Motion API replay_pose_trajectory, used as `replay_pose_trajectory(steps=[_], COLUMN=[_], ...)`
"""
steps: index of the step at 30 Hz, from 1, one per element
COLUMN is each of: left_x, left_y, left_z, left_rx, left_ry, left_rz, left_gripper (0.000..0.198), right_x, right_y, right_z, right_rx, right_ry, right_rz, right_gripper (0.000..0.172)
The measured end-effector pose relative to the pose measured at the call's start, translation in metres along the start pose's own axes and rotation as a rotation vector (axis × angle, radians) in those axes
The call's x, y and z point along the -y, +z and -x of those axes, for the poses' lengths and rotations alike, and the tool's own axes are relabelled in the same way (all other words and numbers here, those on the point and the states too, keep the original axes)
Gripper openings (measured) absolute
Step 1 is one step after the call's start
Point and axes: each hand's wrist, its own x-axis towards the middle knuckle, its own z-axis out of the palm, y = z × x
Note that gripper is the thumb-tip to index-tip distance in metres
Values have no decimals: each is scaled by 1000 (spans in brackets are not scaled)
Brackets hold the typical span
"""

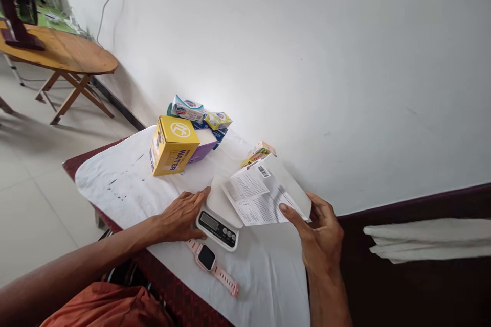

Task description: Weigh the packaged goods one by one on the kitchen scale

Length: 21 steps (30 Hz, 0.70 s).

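Note:
My right hand [322, 230] grips a white box [264, 191] printed with small text and a barcode, thumb on its face and fingers behind. The box is tilted over the right part of a white digital kitchen scale [218, 230]; whether it touches the platform I cannot tell. My left hand [184, 214] lies at the scale's left side, with the fingers stretched toward the platform edge and the thumb near its front corner. A pink smartwatch [207, 257] with its strap spread out rests on the cloth just in front of the scale.
On the white cloth [111, 181] stand a yellow box [174, 145], a purple box [203, 147] and small cartons [187, 108]. Another small carton [263, 150] is behind the white box. The wall borders the table's far side. A wooden folding table [80, 53] stands at the left.

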Motion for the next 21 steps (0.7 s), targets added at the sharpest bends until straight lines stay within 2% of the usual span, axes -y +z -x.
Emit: replay_pose_trajectory(steps=[4, 8, 10, 13, 14, 16, 19, 21], left_x=[1, 0, -2, -6, -7, -8, -2, 8], left_y=[2, 0, -4, -12, -16, -25, -43, -58], left_z=[-1, -1, 2, 10, 14, 22, 37, 44], left_rx=[30, 25, 11, -61, -115, -279, -635, -840], left_ry=[3, 1, -1, -28, -42, -69, -138, -241], left_rz=[43, 86, 121, 142, 144, 145, 68, -45], left_gripper=[124, 119, 118, 113, 107, 82, 40, 36], right_x=[7, 11, 14, 17, 18, 20, 22, 23], right_y=[5, 2, 0, 1, 2, 3, 3, 3], right_z=[12, 13, 11, 6, 4, 0, -4, -4], right_rx=[33, 86, 95, 116, 123, 137, 148, 143], right_ry=[11, 42, 41, 47, 51, 55, 59, 63], right_rz=[88, 143, 185, 302, 352, 439, 482, 461], right_gripper=[74, 99, 105, 104, 104, 104, 94, 86])
